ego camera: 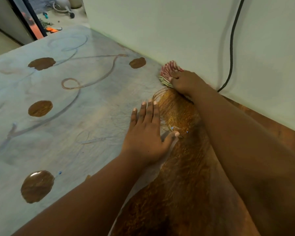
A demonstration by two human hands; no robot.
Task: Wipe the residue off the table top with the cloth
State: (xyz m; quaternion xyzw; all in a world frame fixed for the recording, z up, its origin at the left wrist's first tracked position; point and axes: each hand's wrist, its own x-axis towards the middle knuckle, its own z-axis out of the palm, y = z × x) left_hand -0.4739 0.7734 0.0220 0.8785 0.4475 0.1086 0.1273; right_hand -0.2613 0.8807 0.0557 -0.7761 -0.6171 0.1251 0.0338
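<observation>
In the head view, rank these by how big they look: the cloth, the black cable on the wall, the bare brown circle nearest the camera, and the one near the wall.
1. Black cable, longest by far.
2. Nearest brown circle, though closeness to the camera inflates it.
3. Cloth, partly hidden under the right hand, so unsure.
4. Circle near the wall, looks similar to the cloth.

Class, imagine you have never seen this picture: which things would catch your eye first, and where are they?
First, the wide clean brown wood swath cutting through the grey residue on the table top. At its far end, against the wall, the right hand presses a striped cloth. The left hand lies flat beside the swath.
</observation>
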